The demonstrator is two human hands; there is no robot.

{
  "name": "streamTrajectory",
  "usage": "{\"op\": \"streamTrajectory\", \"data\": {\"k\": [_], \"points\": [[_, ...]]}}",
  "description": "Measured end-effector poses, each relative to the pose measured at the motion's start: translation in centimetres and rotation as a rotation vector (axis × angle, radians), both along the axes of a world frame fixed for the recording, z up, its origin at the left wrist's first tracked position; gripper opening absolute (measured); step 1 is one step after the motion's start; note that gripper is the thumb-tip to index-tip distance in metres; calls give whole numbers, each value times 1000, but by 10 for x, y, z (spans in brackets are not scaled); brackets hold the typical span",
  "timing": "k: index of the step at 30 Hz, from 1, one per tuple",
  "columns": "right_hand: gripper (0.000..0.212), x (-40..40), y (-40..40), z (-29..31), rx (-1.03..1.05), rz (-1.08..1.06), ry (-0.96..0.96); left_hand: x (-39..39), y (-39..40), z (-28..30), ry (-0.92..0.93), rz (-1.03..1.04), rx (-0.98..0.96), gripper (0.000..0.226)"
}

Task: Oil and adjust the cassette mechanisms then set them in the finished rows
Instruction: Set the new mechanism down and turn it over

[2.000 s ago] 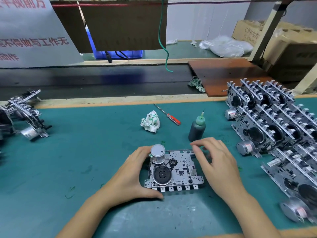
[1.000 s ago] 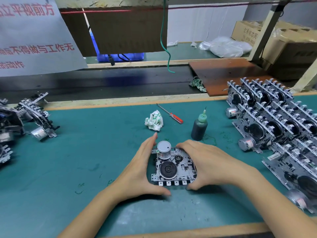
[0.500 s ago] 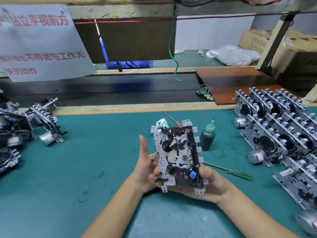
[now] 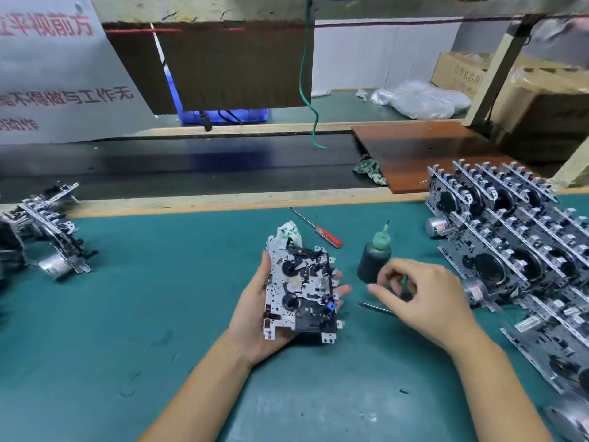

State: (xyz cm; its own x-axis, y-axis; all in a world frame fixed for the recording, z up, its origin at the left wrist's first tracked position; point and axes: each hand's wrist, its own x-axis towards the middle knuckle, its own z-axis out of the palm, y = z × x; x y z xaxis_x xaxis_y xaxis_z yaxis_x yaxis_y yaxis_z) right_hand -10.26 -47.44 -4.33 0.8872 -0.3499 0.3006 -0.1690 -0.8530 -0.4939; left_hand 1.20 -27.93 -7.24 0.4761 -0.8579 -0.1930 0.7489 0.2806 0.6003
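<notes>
Palm up above the green tabletop (image 4: 127, 314), the left hand (image 4: 255, 317) cradles a cassette mechanism (image 4: 299, 288), thumb and fingers curled round its edges. Right hand (image 4: 424, 295) hovers beside the oil bottle (image 4: 374, 253), fingers loosely bent, holding nothing.

Cassette mechanism (image 4: 299, 291) in left hand (image 4: 255, 317)

Factory bench, rowed cassette mechanisms (image 4: 510, 247)
</notes>
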Motion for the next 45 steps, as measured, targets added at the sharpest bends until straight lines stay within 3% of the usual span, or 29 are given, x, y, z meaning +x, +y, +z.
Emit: {"op": "streamTrajectory", "data": {"k": [4,10,16,22,34,45], "points": [[30,1,-6,-6,5,46,327,4,0,-6,34,-72,16,75],[20,4,-9,-13,50,98,389,8,1,-4,121,-85,35,90],[13,6,16,-1,663,396,226,7,1,-8,108,-30,89,85],[40,12,31,-3,1008,374,432,7,-1,-9,72,-21,182,81],[39,15,35,-3,917,384,548,4,-2,-5,73,-2,218,79],[58,16,37,-3,879,321,547,5,-5,-2,69,-15,234,78]]}}
